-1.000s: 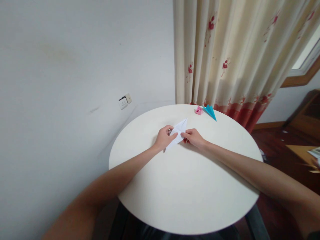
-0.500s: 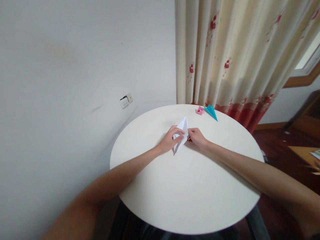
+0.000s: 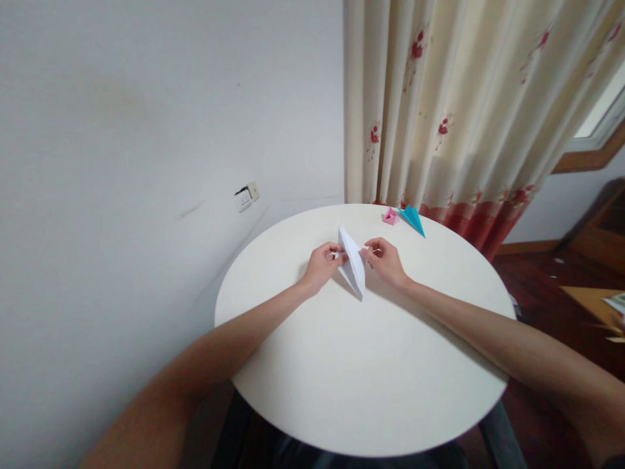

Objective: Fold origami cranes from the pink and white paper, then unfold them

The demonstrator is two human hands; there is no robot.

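Note:
Between my hands, over the middle of the round white table [image 3: 342,365], a folded sheet of white paper [image 3: 354,264] stands tilted, long and pointed at both ends. My left hand [image 3: 322,264] pinches its left side between thumb and fingers. On the other side, my right hand [image 3: 384,259] has its thumb and fingertips at the paper's right edge, the fingers curled in a pinch. The fingertips partly cover the paper's edges, and its inner folds do not show.
At the table's far edge lie a small pink folded paper piece [image 3: 390,216] and a blue paper plane [image 3: 413,220]. Behind them hangs a cream curtain [image 3: 439,78] with red flowers. A wall socket [image 3: 243,200] is on the left wall.
The white paper has turned; its top end has swung left and its lower end right. My left hand has shifted slightly left, and my right hand's fingers have loosened from a tighter curl.

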